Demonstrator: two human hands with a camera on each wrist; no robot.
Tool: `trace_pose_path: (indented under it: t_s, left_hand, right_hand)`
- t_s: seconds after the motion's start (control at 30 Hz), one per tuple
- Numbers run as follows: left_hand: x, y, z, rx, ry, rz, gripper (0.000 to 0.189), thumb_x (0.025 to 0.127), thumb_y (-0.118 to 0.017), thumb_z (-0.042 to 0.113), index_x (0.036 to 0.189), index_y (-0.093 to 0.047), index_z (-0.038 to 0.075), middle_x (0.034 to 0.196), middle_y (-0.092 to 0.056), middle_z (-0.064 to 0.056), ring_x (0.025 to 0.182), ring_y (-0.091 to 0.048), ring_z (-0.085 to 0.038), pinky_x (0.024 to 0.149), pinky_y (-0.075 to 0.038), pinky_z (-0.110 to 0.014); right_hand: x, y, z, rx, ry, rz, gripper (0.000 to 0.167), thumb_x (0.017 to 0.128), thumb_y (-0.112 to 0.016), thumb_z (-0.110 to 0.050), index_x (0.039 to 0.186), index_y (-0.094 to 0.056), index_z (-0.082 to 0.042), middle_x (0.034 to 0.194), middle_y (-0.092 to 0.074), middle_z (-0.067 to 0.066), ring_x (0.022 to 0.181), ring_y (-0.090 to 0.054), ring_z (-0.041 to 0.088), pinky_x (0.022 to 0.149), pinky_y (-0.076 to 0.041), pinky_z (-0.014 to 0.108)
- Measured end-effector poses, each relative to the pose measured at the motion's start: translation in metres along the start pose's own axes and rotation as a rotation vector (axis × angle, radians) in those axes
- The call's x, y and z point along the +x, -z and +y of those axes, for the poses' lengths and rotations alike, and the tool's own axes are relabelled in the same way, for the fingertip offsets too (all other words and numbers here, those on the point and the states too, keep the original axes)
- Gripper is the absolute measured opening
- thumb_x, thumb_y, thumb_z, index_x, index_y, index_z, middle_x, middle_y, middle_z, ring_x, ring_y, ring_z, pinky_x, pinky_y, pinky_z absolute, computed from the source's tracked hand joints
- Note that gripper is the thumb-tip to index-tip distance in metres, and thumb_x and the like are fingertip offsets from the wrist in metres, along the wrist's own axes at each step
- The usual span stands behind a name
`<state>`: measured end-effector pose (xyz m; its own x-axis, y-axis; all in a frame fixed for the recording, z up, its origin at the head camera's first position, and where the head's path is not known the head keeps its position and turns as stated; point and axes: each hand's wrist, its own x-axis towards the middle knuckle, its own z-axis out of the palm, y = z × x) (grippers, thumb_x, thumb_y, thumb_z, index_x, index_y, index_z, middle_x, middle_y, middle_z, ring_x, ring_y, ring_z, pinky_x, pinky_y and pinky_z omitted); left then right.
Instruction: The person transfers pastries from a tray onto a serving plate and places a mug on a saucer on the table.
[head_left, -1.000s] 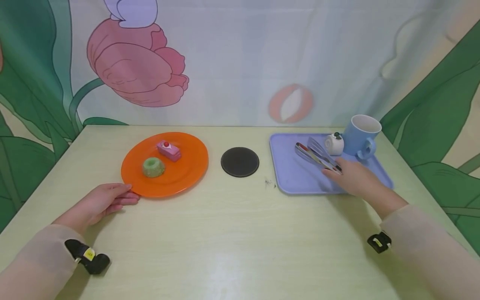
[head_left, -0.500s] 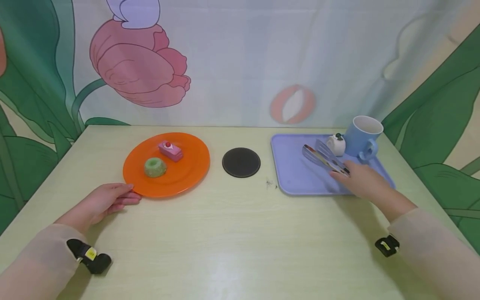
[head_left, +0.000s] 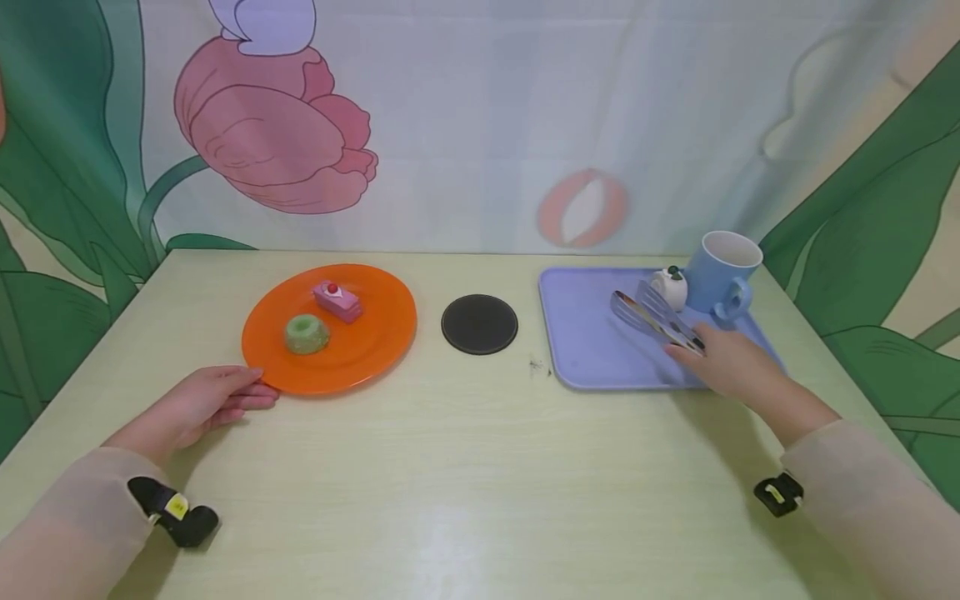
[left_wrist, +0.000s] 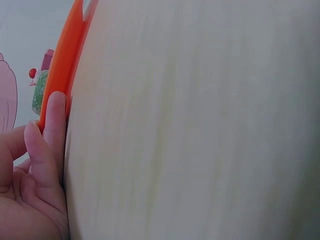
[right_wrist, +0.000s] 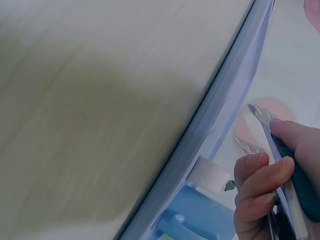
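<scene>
My right hand [head_left: 729, 360] is gripping the tongs [head_left: 660, 327], whose two arms are standing apart, their long axis running from my fingers toward the far left. The white roll cake [head_left: 673, 292] is sitting on the purple tray [head_left: 588, 346], far and slightly left of my grip, just beside the tongs' right arm; whether they are touching, I cannot tell. My left hand [head_left: 210, 400], well apart, is pinching the orange plate's [head_left: 369, 343] near left rim.
</scene>
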<state>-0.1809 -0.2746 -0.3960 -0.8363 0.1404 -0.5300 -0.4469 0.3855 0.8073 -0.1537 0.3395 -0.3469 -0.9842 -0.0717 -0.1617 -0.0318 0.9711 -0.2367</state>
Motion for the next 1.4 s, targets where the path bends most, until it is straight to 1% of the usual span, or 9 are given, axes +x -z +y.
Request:
trace_pose_path:
  t_s: [0.1,0.23,0.43,0.7,0.9,1.0,1.17,1.33,1.4]
  left_hand:
    - [-0.001,0.0,0.0,0.003,-0.003,-0.002,0.061,0.099,-0.042,0.038,0.14,-0.03,-0.006,0.094,-0.07,0.003,0.087,-0.066,-0.006,0.066,-0.049,-0.018]
    - [-0.001,0.001,0.001,0.002,-0.006,-0.005,0.061,0.099,-0.042,0.038,0.14,-0.03,-0.005,0.094,-0.07,0.004,0.087,-0.066,-0.006,0.066,-0.049,-0.018]
    - [-0.002,0.002,0.002,-0.001,-0.009,-0.011,0.06,0.099,-0.041,0.038,0.14,-0.031,-0.006,0.093,-0.07,0.004,0.087,-0.066,-0.006,0.066,-0.049,-0.017]
    - [-0.004,0.002,0.002,0.0,-0.001,-0.005,0.059,0.1,-0.041,0.037,0.139,-0.033,-0.006,0.093,-0.07,0.004,0.087,-0.066,-0.006,0.065,-0.049,-0.017]
    - [-0.004,0.001,0.002,0.002,0.001,-0.002,0.059,0.099,-0.041,0.038,0.139,-0.033,-0.005,0.093,-0.07,0.004,0.087,-0.066,-0.006,0.065,-0.049,-0.017]
    - [-0.004,0.001,0.001,-0.001,0.003,-0.004,0.059,0.099,-0.041,0.038,0.139,-0.032,-0.005,0.094,-0.07,0.004,0.087,-0.066,-0.006,0.065,-0.049,-0.017]
    - [-0.003,0.001,0.0,-0.005,0.014,-0.001,0.059,0.099,-0.04,0.038,0.14,-0.032,-0.005,0.093,-0.07,0.004,0.087,-0.066,-0.006,0.065,-0.048,-0.017]
    - [-0.001,0.001,0.0,-0.004,0.013,-0.004,0.061,0.099,-0.041,0.038,0.14,-0.03,-0.005,0.094,-0.07,0.004,0.087,-0.066,-0.006,0.066,-0.049,-0.017]
    - [-0.001,0.001,0.0,-0.006,0.01,-0.007,0.061,0.099,-0.041,0.039,0.141,-0.03,-0.004,0.094,-0.07,0.004,0.088,-0.066,-0.006,0.066,-0.049,-0.017]
  right_hand:
    - [-0.001,0.0,0.002,-0.004,-0.002,-0.01,0.075,0.094,-0.038,-0.056,0.128,-0.038,0.011,0.109,-0.055,0.031,0.091,-0.055,0.041,0.07,-0.043,0.051]
    - [-0.002,0.002,0.003,-0.008,0.006,-0.011,0.076,0.095,-0.038,-0.053,0.132,-0.034,0.013,0.115,-0.051,0.036,0.1,-0.052,0.049,0.075,-0.043,0.057]
    - [-0.005,0.004,0.004,-0.009,0.009,0.001,0.071,0.096,-0.039,-0.051,0.128,-0.039,0.012,0.108,-0.055,0.032,0.096,-0.053,0.046,0.073,-0.042,0.057]
    - [-0.009,0.005,0.007,0.015,-0.015,-0.026,0.078,0.096,-0.036,-0.053,0.137,-0.029,0.012,0.124,-0.044,0.039,0.111,-0.044,0.054,0.083,-0.038,0.063]
    - [-0.012,0.007,0.014,0.014,-0.042,-0.038,0.082,0.095,-0.033,-0.057,0.138,-0.027,0.012,0.128,-0.039,0.041,0.114,-0.039,0.057,0.083,-0.037,0.065]
    - [-0.013,0.008,0.019,0.017,-0.057,-0.049,0.082,0.095,-0.032,-0.058,0.138,-0.026,0.012,0.127,-0.04,0.041,0.111,-0.042,0.057,0.079,-0.04,0.063]
    - [-0.014,0.01,0.024,0.029,-0.065,-0.064,0.081,0.095,-0.033,-0.057,0.141,-0.021,0.01,0.127,-0.039,0.042,0.109,-0.043,0.057,0.078,-0.041,0.063]
    - [-0.016,0.012,0.029,0.026,-0.069,-0.066,0.082,0.095,-0.033,-0.057,0.142,-0.019,0.009,0.128,-0.036,0.043,0.11,-0.041,0.059,0.079,-0.039,0.065]
    - [-0.017,0.013,0.032,0.027,-0.084,-0.076,0.084,0.094,-0.031,-0.058,0.142,-0.016,0.01,0.13,-0.032,0.044,0.113,-0.037,0.06,0.082,-0.037,0.066]
